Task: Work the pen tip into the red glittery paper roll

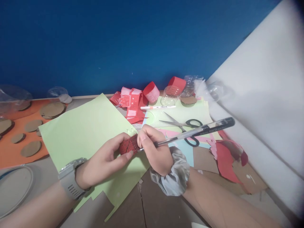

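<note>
The fingers of the right hand are clamping one clear-barrelled pen with a black end, its long axis slanting up to the right and its tip pointing left and slightly down at one red piece with a dark crisscross pattern. The left hand is pinching that piece between thumb and fingers, above one pale green sheet. One pair of scissors and one white marker are lying beyond the right fingers.

Pen in right fingers
</note>
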The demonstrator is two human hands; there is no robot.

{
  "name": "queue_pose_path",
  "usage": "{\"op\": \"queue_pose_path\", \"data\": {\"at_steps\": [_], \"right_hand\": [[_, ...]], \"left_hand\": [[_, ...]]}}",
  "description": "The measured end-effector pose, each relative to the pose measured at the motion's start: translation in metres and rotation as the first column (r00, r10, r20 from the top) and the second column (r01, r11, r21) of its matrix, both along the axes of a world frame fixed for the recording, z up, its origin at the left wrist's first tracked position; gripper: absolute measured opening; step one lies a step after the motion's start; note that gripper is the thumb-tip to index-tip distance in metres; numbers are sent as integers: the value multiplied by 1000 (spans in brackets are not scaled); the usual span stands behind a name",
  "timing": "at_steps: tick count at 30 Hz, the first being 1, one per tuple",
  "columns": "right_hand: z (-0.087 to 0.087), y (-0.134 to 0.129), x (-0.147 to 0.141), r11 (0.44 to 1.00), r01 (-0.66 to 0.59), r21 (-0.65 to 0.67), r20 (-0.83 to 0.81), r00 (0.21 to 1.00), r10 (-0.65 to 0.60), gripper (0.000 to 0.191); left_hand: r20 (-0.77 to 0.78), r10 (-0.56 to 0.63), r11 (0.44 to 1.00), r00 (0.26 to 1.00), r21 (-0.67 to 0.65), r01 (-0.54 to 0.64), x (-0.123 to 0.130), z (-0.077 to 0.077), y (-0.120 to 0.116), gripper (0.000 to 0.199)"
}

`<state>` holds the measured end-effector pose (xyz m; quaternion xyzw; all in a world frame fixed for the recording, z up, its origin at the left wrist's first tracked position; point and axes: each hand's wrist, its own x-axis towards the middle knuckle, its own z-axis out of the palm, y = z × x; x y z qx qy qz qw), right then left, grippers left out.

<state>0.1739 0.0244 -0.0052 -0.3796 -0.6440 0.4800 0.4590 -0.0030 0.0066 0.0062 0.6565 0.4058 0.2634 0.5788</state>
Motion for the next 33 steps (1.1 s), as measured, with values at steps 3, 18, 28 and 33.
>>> {"op": "queue_pose_path", "data": {"at_steps": [3, 18, 28, 33], "right_hand": [[0, 0, -1, 1000, 3, -11, -15, 1000, -3, 29], [3, 0, -3, 997, 20, -70, -43, 999, -23, 31], [3, 0, -2, 998, -18, -58, -55, 998, 15, 29], [1, 0, -2, 998, -25, -55, -48, 999, 22, 30]], "left_hand": [[-5, 2, 1000, 1000, -9, -2, 0, 2, -1, 13], [-8, 3, 1000, 1000, 15, -3, 2, 1, -1, 9], [-1, -10, 1000, 1000, -4, 10, 0, 2, -1, 8], [5, -2, 1000, 1000, -8, 2, 0, 0, -1, 8]]}}
